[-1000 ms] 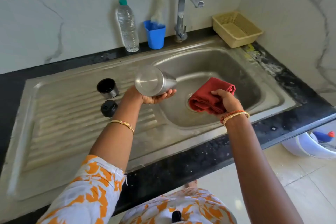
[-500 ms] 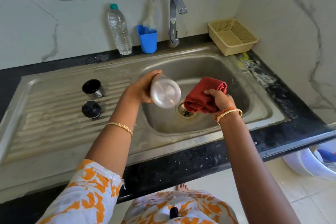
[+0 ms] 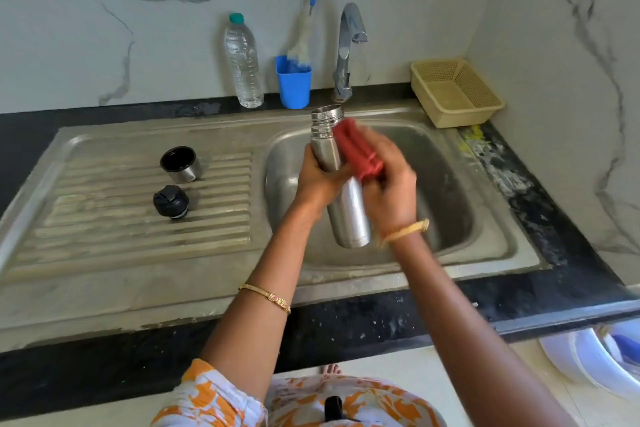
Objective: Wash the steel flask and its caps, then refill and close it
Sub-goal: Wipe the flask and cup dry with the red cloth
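Note:
The open steel flask [image 3: 348, 208] stands nearly upright over the sink basin [image 3: 446, 184], mouth up and away from me. My left hand [image 3: 317, 180] grips its upper body. My right hand [image 3: 391, 191] holds a folded red cloth [image 3: 358, 149] pressed against the flask's right side near the neck; this hand is blurred. On the ribbed drainboard [image 3: 104, 218] to the left sit the steel cup cap [image 3: 181, 164], opening up, and the black stopper cap [image 3: 171, 202] in front of it.
A tap [image 3: 348, 45] rises behind the basin. A plastic water bottle [image 3: 243, 62] and a blue cup [image 3: 293, 83] with a bottle brush stand against the back wall. A yellow basket [image 3: 457, 94] sits in the right corner. White tubs [image 3: 595, 357] lie on the floor at right.
The flask has swung from lying with its base toward me to nearly upright, mouth up. My right hand has brought the red cloth against the flask's side.

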A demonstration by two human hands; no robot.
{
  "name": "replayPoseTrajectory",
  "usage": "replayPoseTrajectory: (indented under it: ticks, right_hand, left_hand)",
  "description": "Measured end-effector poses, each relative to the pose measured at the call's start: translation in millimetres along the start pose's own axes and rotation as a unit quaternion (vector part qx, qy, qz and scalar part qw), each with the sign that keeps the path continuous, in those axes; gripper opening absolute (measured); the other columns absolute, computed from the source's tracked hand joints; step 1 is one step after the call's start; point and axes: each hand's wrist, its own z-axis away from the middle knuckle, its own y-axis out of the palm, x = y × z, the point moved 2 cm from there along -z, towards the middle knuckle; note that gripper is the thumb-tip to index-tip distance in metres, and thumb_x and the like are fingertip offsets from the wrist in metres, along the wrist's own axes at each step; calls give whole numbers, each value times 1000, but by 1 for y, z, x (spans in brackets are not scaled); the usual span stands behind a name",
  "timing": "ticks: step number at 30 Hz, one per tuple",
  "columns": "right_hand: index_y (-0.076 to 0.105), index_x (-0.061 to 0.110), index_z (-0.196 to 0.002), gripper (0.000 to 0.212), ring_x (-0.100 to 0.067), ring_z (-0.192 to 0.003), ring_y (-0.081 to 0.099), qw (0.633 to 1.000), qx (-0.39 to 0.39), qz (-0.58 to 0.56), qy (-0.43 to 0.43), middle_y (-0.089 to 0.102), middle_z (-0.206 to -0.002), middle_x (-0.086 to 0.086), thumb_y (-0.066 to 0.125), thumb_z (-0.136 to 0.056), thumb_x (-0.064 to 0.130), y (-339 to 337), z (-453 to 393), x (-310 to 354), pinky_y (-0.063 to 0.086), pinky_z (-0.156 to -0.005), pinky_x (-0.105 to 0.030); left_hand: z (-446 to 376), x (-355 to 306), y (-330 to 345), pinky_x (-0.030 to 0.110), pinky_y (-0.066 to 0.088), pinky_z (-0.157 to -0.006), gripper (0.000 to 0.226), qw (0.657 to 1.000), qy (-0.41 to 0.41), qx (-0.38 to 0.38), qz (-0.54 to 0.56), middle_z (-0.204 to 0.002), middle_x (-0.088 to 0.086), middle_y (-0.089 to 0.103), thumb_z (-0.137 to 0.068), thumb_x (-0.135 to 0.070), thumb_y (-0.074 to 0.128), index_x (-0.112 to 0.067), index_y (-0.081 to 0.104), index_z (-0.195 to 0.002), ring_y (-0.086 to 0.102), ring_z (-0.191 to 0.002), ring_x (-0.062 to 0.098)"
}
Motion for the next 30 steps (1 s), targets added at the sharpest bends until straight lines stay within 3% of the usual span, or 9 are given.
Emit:
replayPoseTrajectory:
  ticks: [2,4,8,11,15,19,24,27,30]
  right_hand:
    - [58,21,-130,64,-25,-131,45,998,-9,62,-31,49,-141,-6,48,-72,-4,8,20,4,38,-107,-31]
    - [62,20,-125,53,-20,-127,50,999,-45,8,-8,54,-135,-6,53,-77,-3,2,9,1,40,-107,-29]
    - [68,21,-108,22,-9,-86,64,983,-60,-143,98,69,-94,6,54,-91,17,-15,-35,-4,54,-78,-34]
    - [65,16,-113,33,-9,-95,63,977,-82,-124,151,67,-95,12,49,-89,-1,-14,-48,-14,50,-93,-34]
    - [61,14,-126,33,-11,-113,60,993,-74,-84,33,65,-119,-3,58,-93,12,-13,-19,1,49,-97,-32]
    - [64,7,-120,35,-14,-123,54,993,-59,-2,-100,59,-129,-9,67,-86,5,-6,-5,10,42,-105,-29]
    - [60,13,-116,30,3,-88,65,961,-73,-252,84,72,-87,17,52,-93,-4,-11,-61,12,49,-79,-16]
    - [61,13,-120,30,-7,-105,63,982,-73,-174,16,69,-108,3,56,-92,3,-5,-52,23,51,-92,-31]
    - [63,22,-122,47,-24,-125,47,986,-54,78,-137,56,-132,-1,64,-77,6,5,-24,37,38,-102,-38]
  left_hand:
    - [-6,-1,1,32,35,-112,72,998,31,1,61,-133,12,54,-81,-41,66,-12,41,-143,52,-122,23]
    - [1,-2,-2,27,46,-99,71,994,86,-10,-72,-119,2,64,-59,-48,76,-25,53,-122,60,-110,16]
    - [10,-10,-4,19,51,-74,60,998,12,9,58,-99,-10,66,-68,-14,86,-25,50,-115,64,-88,2]
    - [13,-16,2,10,50,-65,57,995,18,17,96,-96,-11,65,-73,-6,82,-21,49,-117,64,-78,-5]
    - [9,-16,1,16,52,-71,62,993,3,-18,115,-97,-9,69,-65,-15,87,-16,54,-118,66,-81,-4]
    - [7,-19,-9,22,54,-80,67,998,7,-8,61,-103,-9,69,-60,-27,90,-21,55,-116,66,-94,3]
    - [10,-32,-18,16,52,-71,55,999,21,6,49,-95,-13,66,-72,-13,83,-29,49,-113,65,-84,-1]
    - [14,-37,-21,20,52,-71,54,997,26,-39,66,-93,-12,68,-66,-17,85,-29,54,-108,66,-82,-1]
    - [16,-42,-26,32,53,-81,70,996,48,-67,-27,-105,-6,68,-54,-50,77,-26,53,-115,66,-95,12]
